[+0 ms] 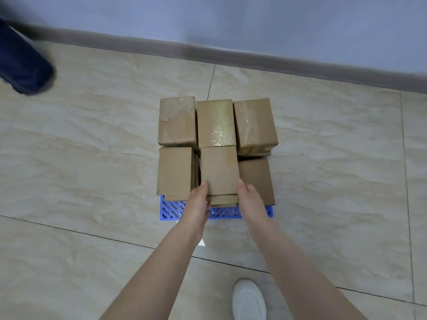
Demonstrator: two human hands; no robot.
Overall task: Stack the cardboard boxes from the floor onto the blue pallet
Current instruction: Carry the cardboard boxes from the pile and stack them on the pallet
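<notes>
The blue pallet lies on the tiled floor. Only its edge at 6 o'clock shows, because cardboard boxes cover the rest. They stand in two rows of three. The far row, on the 12 o'clock side, looks complete, and its tops are at about the same height.

In the near row, the left box is in place at 9 o'clock of the middle box, which the person is setting down now. The middle box rests on, or just above, lower boxes whose edges show under its near end; I cannot tell if it already touches them.

The left hand grips its near left corner, with the thumb on the top face and the fingers curled around the near edge. The right hand holds the right side, with the thumb on the top edge and the fingers going down into the gap. So both hands are clamped on this one box.

At 3 o'clock of it, the low box has its top clearly under the others.

In my judgement the task is almost done. The middle box needs to be released and perhaps pushed straight, and the low place at 3 o'clock seems to want one box more. No loose box is seen on the floor here, but the view does not show the whole room.

A white shoe stands at 5 o'clock of the picture. A dark blue blurred shape is at 10 o'clock.
</notes>
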